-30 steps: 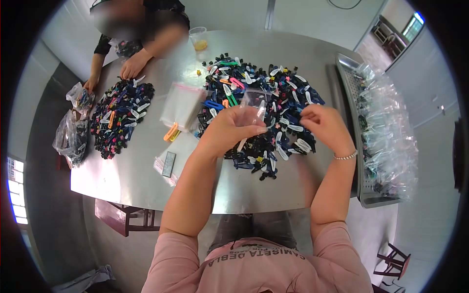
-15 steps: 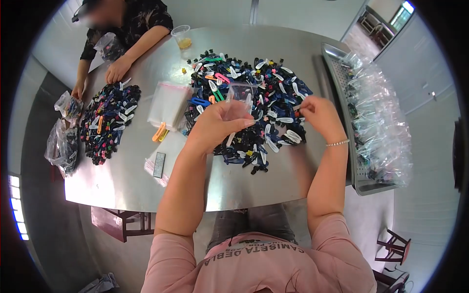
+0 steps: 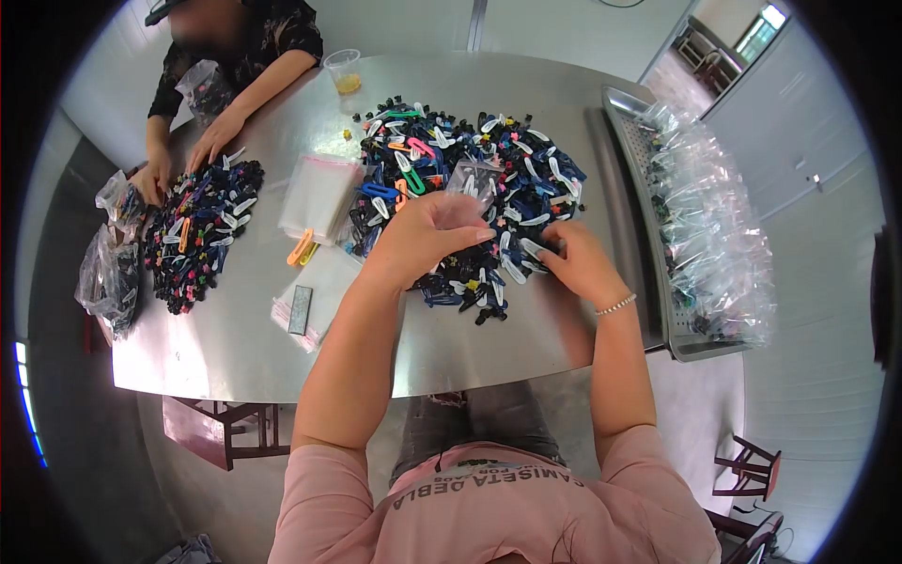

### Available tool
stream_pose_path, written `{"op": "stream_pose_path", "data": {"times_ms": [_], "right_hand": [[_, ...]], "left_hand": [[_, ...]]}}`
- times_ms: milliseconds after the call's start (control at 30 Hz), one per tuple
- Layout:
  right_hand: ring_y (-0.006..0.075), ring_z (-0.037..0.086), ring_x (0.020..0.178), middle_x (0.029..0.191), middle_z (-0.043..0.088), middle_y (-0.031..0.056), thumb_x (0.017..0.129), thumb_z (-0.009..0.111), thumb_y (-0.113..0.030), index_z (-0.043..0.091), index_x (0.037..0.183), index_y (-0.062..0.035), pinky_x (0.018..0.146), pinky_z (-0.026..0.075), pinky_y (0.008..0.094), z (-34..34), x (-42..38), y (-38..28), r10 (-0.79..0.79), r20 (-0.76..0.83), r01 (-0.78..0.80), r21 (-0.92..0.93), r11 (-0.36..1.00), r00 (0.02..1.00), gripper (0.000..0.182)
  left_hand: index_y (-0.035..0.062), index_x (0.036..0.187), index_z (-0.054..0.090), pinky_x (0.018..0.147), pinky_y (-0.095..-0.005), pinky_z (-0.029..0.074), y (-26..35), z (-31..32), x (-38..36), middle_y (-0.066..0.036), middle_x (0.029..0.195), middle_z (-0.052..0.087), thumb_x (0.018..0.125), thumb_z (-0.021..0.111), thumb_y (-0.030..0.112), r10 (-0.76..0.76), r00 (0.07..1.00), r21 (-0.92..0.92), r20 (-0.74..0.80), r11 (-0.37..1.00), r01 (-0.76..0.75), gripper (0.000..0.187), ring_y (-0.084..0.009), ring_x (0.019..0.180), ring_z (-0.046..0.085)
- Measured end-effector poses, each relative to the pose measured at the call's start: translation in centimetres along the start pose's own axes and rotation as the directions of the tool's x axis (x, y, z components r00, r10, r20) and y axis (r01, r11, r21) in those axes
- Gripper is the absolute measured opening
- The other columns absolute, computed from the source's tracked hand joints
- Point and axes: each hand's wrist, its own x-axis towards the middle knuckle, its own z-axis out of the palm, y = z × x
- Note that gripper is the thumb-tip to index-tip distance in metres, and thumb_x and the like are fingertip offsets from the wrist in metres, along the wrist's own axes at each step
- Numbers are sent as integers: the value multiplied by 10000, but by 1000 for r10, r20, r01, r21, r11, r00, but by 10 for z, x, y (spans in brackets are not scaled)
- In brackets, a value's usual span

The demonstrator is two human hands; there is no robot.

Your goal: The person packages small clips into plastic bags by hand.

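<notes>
My left hand (image 3: 434,235) pinches a small clear plastic bag (image 3: 474,179) above the big heap of hair clips (image 3: 460,282). The bag's mouth is partly hidden by my fingers. Lower on the right side of that heap, my right hand (image 3: 578,263) has its thumb and fingertips closed on a white snap hair clip (image 3: 532,248). Mixed in around both hands are black, navy, white and coloured clips. A blue clip (image 3: 379,190) and a green clip (image 3: 413,179) lie to the left of the bag.
A stack of clear bags (image 3: 321,197) lies left of the heap, near orange clips (image 3: 301,247) and a grey bar (image 3: 300,310). Across the table, a co-worker's hands (image 3: 211,141) touch a second heap (image 3: 193,244). Filled bags (image 3: 709,226) line a metal tray (image 3: 681,343). A plastic cup (image 3: 345,75) stands behind.
My right hand has moved left and down from the heap's right edge to the white clips. The left hand still holds the bag. The co-worker's hand has shifted slightly; the view moved a little.
</notes>
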Motion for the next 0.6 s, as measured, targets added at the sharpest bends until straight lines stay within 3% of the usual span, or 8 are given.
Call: {"op": "stream_pose_path", "data": {"times_ms": [133, 233, 300, 433, 500, 533, 567, 600], "right_hand": [[201, 602, 654, 828, 620, 103, 793, 718, -104, 594, 942, 3, 591, 475, 332, 6, 12, -7, 21, -1, -21, 42, 999, 1000, 222], [143, 586, 587, 747, 613, 53, 818, 709, -91, 593, 911, -4, 542, 472, 287, 3, 19, -14, 44, 96, -63, 200, 978, 994, 172], [125, 615, 649, 764, 661, 53, 824, 710, -80, 612, 901, -7, 567, 496, 268, 1, 29, -17, 162, 271, -275, 460, 844, 949, 145], [65, 582, 624, 766, 636, 2, 828, 724, -87, 623, 897, -31, 546, 494, 215, -14, 51, -31, 129, 252, -255, 573, 779, 959, 134], [51, 565, 607, 766, 625, -17, 835, 726, -98, 630, 894, -59, 570, 502, 199, -20, 62, -35, 135, 251, -276, 699, 659, 959, 119], [30, 529, 550, 740, 602, -42, 851, 704, -90, 633, 898, -87, 524, 470, 164, -19, 67, -38, 154, 203, -255, 753, 607, 967, 85], [30, 529, 550, 740, 602, -42, 851, 704, -90, 633, 898, -87, 524, 470, 164, -19, 73, -38, 144, 205, -250, 753, 608, 968, 85], [31, 527, 550, 752, 606, -41, 860, 695, -87, 636, 902, -85, 516, 462, 157, -20, 77, -36, 121, 204, -237, 835, 497, 972, 73]], "left_hand": [[-18, 1155, 598, 830, -275, 491, 2, 0, 0, -89, 1010, 683, 804, 751, 118, -4, 1000, -5, 10, 1000, 5, 406, -140, 926, 627], [-25, 1156, 595, 830, -269, 494, 0, 0, 1, -98, 1023, 680, 802, 747, 100, -4, 1000, -3, 27, 1000, 4, 405, -147, 933, 631], [-31, 1160, 590, 831, -274, 497, 0, 0, 0, -102, 1028, 680, 806, 741, 94, 0, 999, -21, 42, 1000, 1, 405, -152, 939, 635], [-34, 1168, 587, 819, -278, 499, 4, -1, -1, -110, 1033, 679, 808, 743, 128, -12, 1000, -11, 20, 1000, 12, 425, -154, 935, 635], [-36, 1168, 587, 806, -275, 501, 2, -2, -1, -109, 1029, 678, 804, 748, 143, -11, 1000, -16, 1, 1000, 11, 436, -154, 929, 633], [-39, 1169, 587, 800, -273, 501, 4, -2, -2, -108, 1027, 678, 805, 747, 142, -25, 1000, -36, 9, 999, 25, 437, -150, 926, 631], [-41, 1169, 586, 794, -271, 501, 5, -2, -2, -106, 1025, 677, 806, 746, 141, -38, 999, -57, 16, 998, 39, 437, -147, 924, 630], [-43, 1163, 590, 787, -266, 503, 4, -2, -1, -104, 1024, 677, 808, 746, 146, -39, 999, -60, 29, 997, 40, 432, -144, 927, 633]]}}
